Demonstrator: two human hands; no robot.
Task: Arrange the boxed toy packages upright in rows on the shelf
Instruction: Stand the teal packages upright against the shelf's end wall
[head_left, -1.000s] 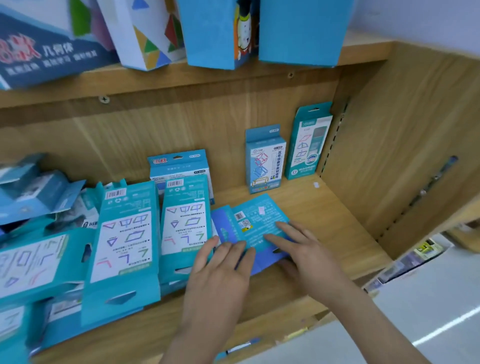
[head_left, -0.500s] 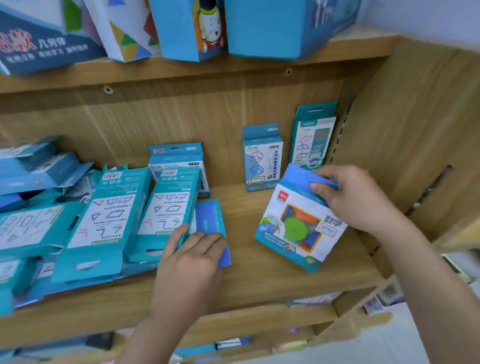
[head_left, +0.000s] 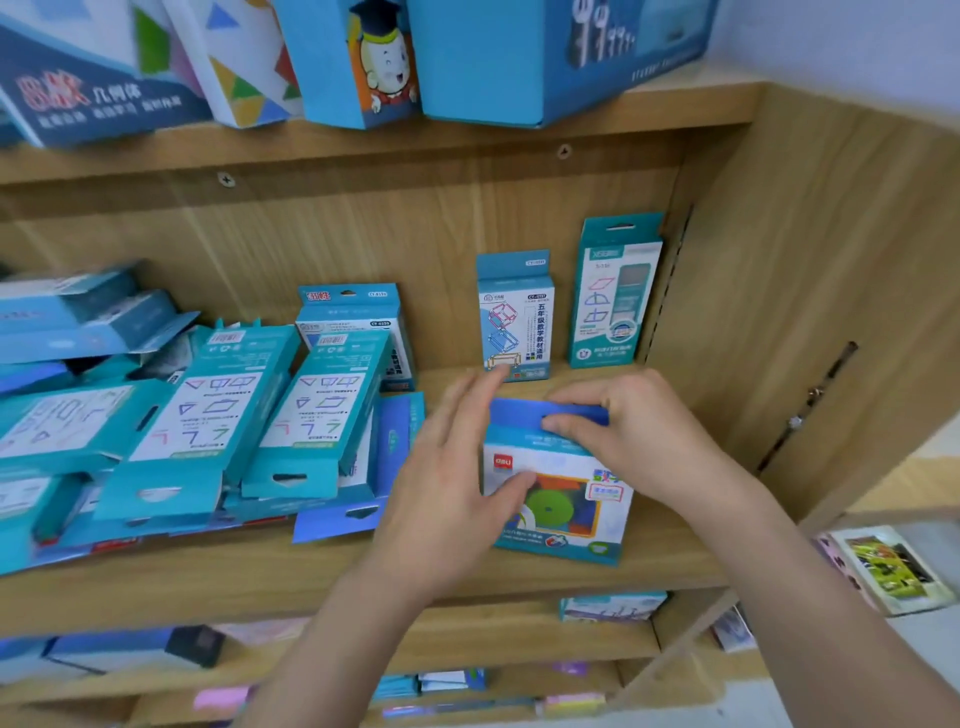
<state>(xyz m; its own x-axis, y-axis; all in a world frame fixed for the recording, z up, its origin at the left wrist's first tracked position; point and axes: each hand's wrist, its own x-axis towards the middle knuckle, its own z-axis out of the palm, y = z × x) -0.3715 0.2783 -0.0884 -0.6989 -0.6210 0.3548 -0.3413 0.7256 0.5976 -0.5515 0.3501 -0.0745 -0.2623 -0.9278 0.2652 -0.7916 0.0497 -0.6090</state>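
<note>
Two hands are holding the toy box (head_left: 558, 499), which is standing almost upright, leaning a little, on the right part of the shelf (head_left: 519, 582) close to its front edge. The right hand (head_left: 649, 436) is pinching the blue hang tab (head_left: 514, 413) at the top. The left hand (head_left: 452, 483) is clamping the left edge, with its thumb lying across the printed face.

- **Tab:** it is thin card and, in my judgement, risks bending if it is bearing the load.
- **Front edge:** if let go this near the edge, the box is liable to tip forward off the shelf.
- **Back row:** pushed back hard, it is endangering the short upright box (head_left: 514, 317) and the tall upright box (head_left: 615, 291) at the back panel.
- **Pile:** the left wrist is working just beside the slumped pile of teal packages (head_left: 234, 415), and a nudge could slide them.
</note>
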